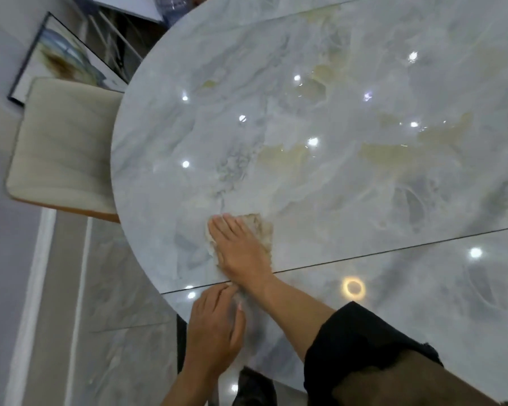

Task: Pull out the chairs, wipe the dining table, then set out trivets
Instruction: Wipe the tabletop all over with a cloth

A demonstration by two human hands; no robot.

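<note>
A glossy grey marble dining table [349, 159] with a dark seam fills most of the view. My right hand [239, 247] lies flat, fingers together, pressing a beige wiping cloth [261, 227] onto the tabletop near the left edge. My left hand [217, 326] rests at the table's near rim, just behind the right wrist, with fingers bent and nothing clearly in it. A cream upholstered chair [62, 148] stands at the table's left side, its seat partly under the rim. No trivets are in view.
A framed picture [62, 57] leans at the upper left beyond the chair. Pale glossy floor tiles [121, 273] lie below the table's left edge. A dark object [255, 385] sits on the floor near my body.
</note>
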